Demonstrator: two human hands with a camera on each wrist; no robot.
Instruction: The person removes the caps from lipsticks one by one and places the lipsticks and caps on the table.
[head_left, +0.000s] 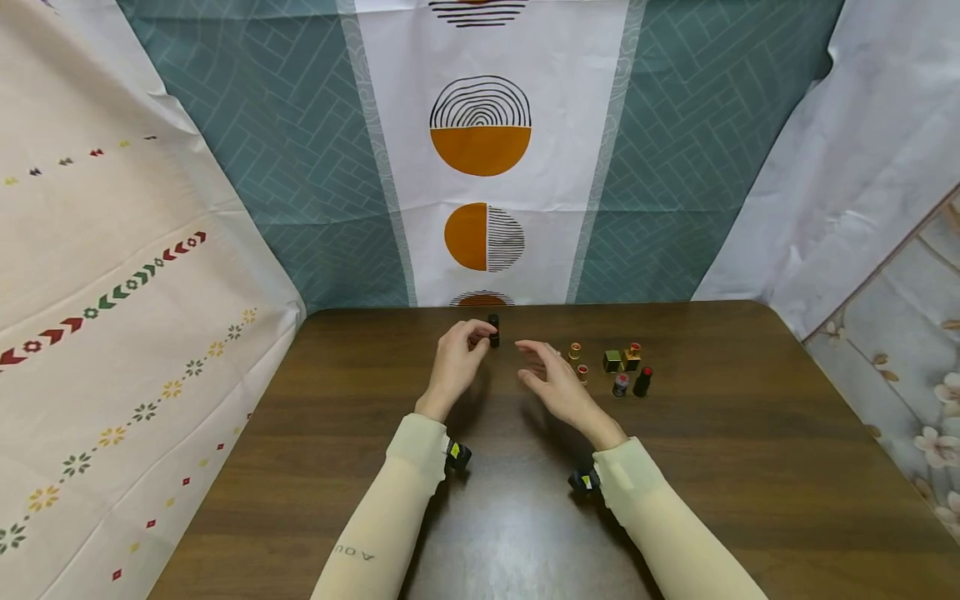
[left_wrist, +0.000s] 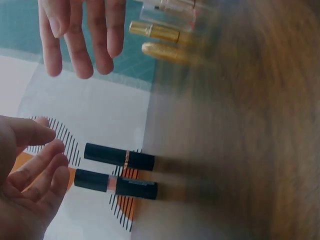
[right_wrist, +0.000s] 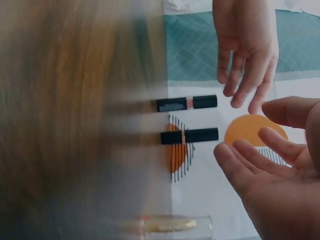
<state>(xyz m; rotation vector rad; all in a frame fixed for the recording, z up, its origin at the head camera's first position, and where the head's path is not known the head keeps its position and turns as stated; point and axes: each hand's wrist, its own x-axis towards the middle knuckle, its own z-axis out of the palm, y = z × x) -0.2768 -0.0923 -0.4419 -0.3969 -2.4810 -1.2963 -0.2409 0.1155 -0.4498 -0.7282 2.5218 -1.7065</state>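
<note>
Two black lipstick tubes stand upright side by side near the table's far edge; one has a gold band [right_wrist: 201, 135], the other a pinkish band [right_wrist: 172, 104]. In the head view one black tube [head_left: 494, 332] shows just beyond the fingertips of the left hand [head_left: 455, 360], whose fingers are loosely bent with nothing between them. The left wrist view has a gap between that hand [left_wrist: 35, 180] and both tubes. The right hand [head_left: 557, 385] hovers right of the tubes, fingers relaxed and apart, holding nothing.
Right of the right hand stand several small cosmetics: red-and-gold tubes [head_left: 574, 351], a gold-topped block [head_left: 612, 361], a clear red-topped piece [head_left: 620, 384] and a dark red-topped tube [head_left: 642, 382]. Patterned cloth [head_left: 480, 183] hangs behind the wooden table [head_left: 750, 433].
</note>
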